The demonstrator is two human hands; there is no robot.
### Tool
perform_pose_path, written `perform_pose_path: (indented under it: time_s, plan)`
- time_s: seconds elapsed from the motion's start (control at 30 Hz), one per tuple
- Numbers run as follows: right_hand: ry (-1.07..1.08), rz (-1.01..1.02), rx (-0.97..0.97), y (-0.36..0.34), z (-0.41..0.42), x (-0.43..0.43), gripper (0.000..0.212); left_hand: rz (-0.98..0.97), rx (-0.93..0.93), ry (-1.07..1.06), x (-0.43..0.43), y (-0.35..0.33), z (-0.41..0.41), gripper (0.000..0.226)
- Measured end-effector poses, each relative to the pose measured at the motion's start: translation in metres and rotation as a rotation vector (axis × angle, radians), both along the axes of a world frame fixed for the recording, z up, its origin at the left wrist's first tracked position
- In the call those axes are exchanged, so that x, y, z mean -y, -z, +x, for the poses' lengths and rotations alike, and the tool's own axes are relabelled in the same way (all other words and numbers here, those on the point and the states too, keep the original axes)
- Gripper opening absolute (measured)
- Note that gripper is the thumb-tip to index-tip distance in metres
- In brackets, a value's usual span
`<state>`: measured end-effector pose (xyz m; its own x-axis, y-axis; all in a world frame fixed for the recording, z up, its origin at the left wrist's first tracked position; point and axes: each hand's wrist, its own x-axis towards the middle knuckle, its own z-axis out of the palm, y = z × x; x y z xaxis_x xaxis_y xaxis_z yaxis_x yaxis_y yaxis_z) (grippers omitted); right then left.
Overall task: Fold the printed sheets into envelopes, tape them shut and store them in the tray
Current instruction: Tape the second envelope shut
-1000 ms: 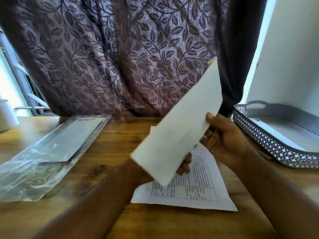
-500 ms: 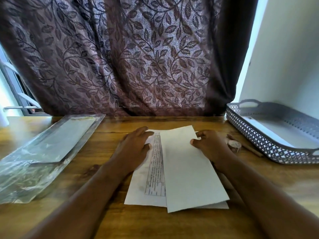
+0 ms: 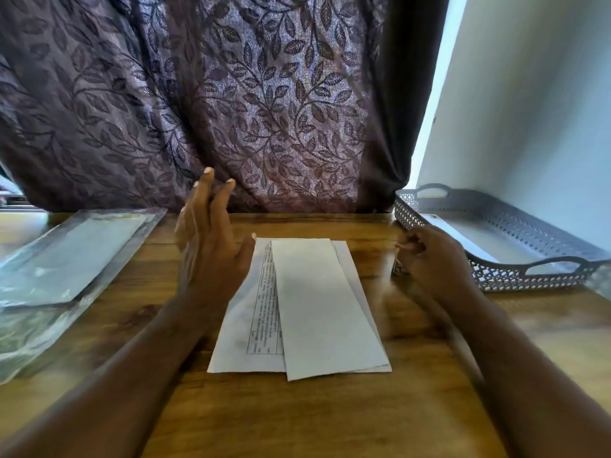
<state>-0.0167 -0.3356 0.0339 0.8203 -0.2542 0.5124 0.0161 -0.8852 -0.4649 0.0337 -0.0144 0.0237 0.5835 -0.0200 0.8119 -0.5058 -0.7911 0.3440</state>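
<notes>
A folded white sheet lies lengthwise on the wooden table, on top of a flat printed sheet whose table of text shows along its left side. My left hand is lifted just left of the papers, fingers spread, holding nothing. My right hand rests on the table right of the papers, beside the grey tray. Its fingers are curled over a small tape roll, which is mostly hidden under them. A white folded piece lies inside the tray.
A clear plastic sleeve with paper in it lies on the table at the left. A purple leaf-patterned curtain hangs behind the table's far edge. A white wall rises behind the tray.
The folded sheet went from held in the air to lying flat on the printed sheet. My left hand has since lifted off the paper, and my right hand has moved right toward the tray.
</notes>
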Motion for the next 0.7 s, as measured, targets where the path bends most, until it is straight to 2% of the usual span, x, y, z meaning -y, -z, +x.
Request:
perform_pose_path:
  time_s: [0.1, 0.2, 0.3, 0.37, 0.47, 0.53, 0.7]
  plan:
    - [0.058, -0.056, -0.048, 0.012, -0.003, 0.013, 0.018, 0.083, -0.004, 0.022, 0.002, 0.007, 0.005, 0.083]
    - [0.061, -0.109, -0.130, 0.020, 0.002, 0.014, 0.013, 0.074, -0.014, 0.039, 0.002, 0.010, 0.005, 0.081]
    - [0.073, -0.176, -0.202, 0.025, 0.007, 0.015, 0.021, 0.060, -0.044, 0.101, 0.004, 0.010, 0.002, 0.071]
    - [0.043, -0.121, -0.146, 0.025, 0.006, 0.011, 0.018, 0.026, -0.122, 0.198, 0.009, 0.009, -0.002, 0.053]
    - [-0.105, 0.098, -0.020, 0.018, 0.001, -0.013, 0.014, -0.067, -0.254, 0.358, 0.023, 0.004, -0.015, 0.024]
    - [-0.214, 0.180, 0.031, 0.012, -0.005, -0.037, 0.014, -0.102, -0.326, 0.447, 0.033, 0.003, -0.022, 0.021]
    - [-0.426, 0.175, 0.162, 0.005, -0.016, -0.081, 0.023, -0.123, -0.382, 0.593, 0.047, 0.002, -0.030, 0.029]
